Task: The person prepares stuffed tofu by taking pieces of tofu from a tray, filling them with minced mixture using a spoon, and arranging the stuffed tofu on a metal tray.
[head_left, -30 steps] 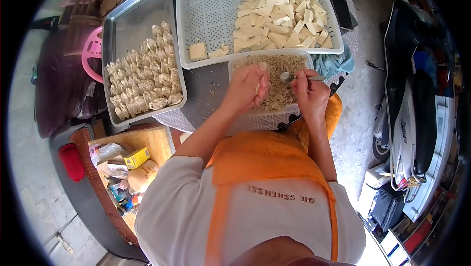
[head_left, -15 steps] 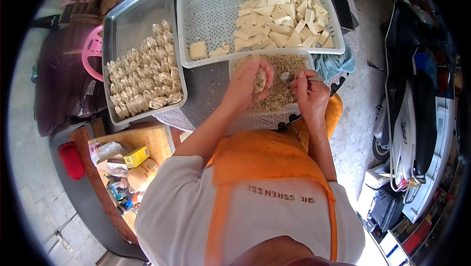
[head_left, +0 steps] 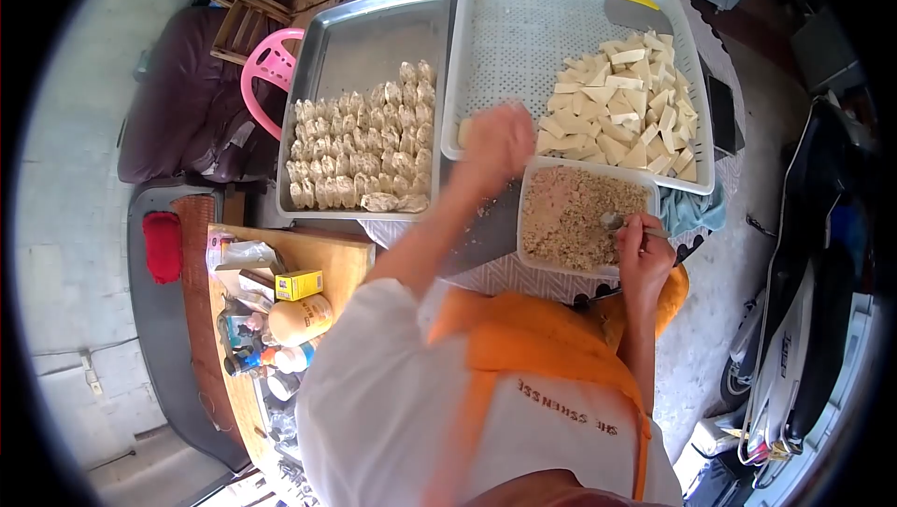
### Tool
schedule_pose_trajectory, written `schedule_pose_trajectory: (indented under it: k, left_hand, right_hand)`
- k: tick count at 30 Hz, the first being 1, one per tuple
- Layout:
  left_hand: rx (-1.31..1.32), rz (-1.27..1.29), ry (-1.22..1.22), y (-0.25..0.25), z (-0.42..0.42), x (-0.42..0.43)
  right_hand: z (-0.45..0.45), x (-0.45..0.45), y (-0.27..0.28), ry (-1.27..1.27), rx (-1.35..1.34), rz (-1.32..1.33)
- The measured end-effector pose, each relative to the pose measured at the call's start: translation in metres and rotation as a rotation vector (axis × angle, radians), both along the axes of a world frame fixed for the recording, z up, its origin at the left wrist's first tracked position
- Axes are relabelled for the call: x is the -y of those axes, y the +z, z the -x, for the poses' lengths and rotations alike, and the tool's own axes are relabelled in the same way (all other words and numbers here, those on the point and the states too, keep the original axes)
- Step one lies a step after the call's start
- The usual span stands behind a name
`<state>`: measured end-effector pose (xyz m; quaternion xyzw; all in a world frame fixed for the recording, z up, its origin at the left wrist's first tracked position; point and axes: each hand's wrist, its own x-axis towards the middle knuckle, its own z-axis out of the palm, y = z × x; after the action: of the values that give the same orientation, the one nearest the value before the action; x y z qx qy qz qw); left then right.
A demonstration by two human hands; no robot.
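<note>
We see a white perforated tray (head_left: 505, 40) bearing a heap of pale wedges (head_left: 621, 105), probably soft and fragile, best cupped by their broad faces. Nearer us, a tub (head_left: 521, 211) contains crumbly mixture (head_left: 570, 217). The left hand (head_left: 502, 142), blurred, is bunched over the tray's near-left corner; we cannot tell its contents. The right hand (head_left: 645, 253) pinches a spoon (head_left: 612, 221), presumably light and stiff, by its handle, at the mixture.

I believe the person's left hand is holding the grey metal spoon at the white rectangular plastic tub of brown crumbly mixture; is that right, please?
Not quite: the head view shows that it is the person's right hand holding the grey metal spoon at the white rectangular plastic tub of brown crumbly mixture.
</note>
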<state>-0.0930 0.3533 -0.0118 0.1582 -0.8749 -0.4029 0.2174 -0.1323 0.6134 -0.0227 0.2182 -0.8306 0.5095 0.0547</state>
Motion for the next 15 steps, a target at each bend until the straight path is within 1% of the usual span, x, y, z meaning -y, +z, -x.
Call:
schedule_pose_trajectory:
  k: [1, 2, 4, 6, 8, 11, 13, 14, 15]
  left_hand:
    - [-0.177, -0.594, 0.018, 0.023, -0.002, 0.017]
    - [-0.212, -0.609, -0.069, 0.022, 0.009, 0.056]
    - [-0.254, -0.513, 0.227, 0.022, 0.023, 0.107]
    - [-0.388, -0.273, 0.212, -0.023, 0.037, 0.205]
    - [-0.394, -0.343, 0.283, -0.048, 0.037, 0.273]
    - [0.011, -0.249, 0.294, -0.062, 0.021, 0.315]
    - [0.154, -0.088, 0.2, -0.097, 0.012, 0.351]
    - [0.227, -0.007, 0.152, -0.107, 0.01, 0.36]
    - [0.229, -0.008, 0.159, -0.105, 0.008, 0.356]
  right_hand:
    - [0.0, 0.0, -0.001, -0.001, 0.0, 0.0]
    - [0.0, 0.0, -0.001, -0.001, 0.0, 0.003]
    - [0.001, 0.0, -0.001, 0.0, 0.008, -0.002]
    - [0.002, 0.0, -0.001, 0.002, -0.009, -0.027]
    - [0.002, -0.002, -0.002, 0.008, -0.047, -0.075]
    - [0.003, 0.0, -0.003, 0.013, -0.084, -0.036]
    - [0.003, 0.001, -0.004, 0.016, -0.082, -0.031]
    - [0.003, 0.001, -0.004, 0.017, -0.079, -0.03]
    - [0.003, 0.001, -0.003, 0.022, -0.061, -0.053]
